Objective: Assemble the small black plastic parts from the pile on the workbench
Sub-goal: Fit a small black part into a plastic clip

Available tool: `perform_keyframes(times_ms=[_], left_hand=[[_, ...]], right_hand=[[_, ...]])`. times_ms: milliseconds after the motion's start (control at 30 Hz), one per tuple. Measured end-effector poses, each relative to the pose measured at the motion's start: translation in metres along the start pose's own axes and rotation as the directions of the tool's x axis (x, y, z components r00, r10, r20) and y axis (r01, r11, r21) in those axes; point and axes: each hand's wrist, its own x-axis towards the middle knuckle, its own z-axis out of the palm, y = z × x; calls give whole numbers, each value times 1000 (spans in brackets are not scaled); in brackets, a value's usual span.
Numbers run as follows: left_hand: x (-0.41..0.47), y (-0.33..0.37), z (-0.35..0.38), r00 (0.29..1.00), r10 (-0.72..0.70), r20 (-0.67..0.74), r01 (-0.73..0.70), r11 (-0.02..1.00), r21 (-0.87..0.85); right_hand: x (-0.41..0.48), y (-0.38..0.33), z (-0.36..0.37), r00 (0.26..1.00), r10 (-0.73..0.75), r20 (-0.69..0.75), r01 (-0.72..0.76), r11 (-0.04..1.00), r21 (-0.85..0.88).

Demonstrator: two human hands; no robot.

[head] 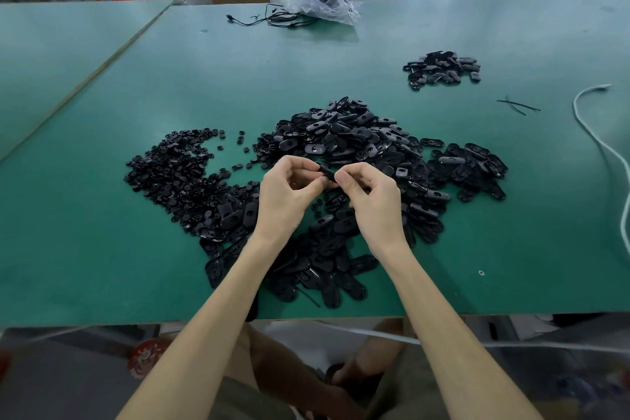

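Tabletop (102,232) in green carries a wide pile of black parts (341,133). Above its middle, left hand (286,194) and right hand (371,201) each pinch one end of a small black part (327,170), held off the surface, its long axis running left to right.

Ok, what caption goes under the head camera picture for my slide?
Left hand and right hand pinch one small black part over the pile on the green workbench.

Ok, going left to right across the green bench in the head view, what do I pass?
Pile of small round parts → left hand → held black part → right hand → small separate pile → loose black ties → white cord.
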Motion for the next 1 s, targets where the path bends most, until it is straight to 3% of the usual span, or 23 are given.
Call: perform_keyframes(times_ms=[300,533,800,1000], left_hand=[[0,1,-2,999,34,-18,-33,999,12],[-1,5,-2,994,76,75,-71,995,-65],[-1,6,-4,994,98,52,-92,990,-103],[0,5,-3,999,30,-31,-34,990,-137]], right_hand=[[0,0,-1,1000,-5,12,5,1000,4],[-2,-4,0,999,-20,26,19,999,38],[-3,-7,1,999,0,34,3,997,-71],[-4,-7,2,1000,-8,1,9,998,-55]])
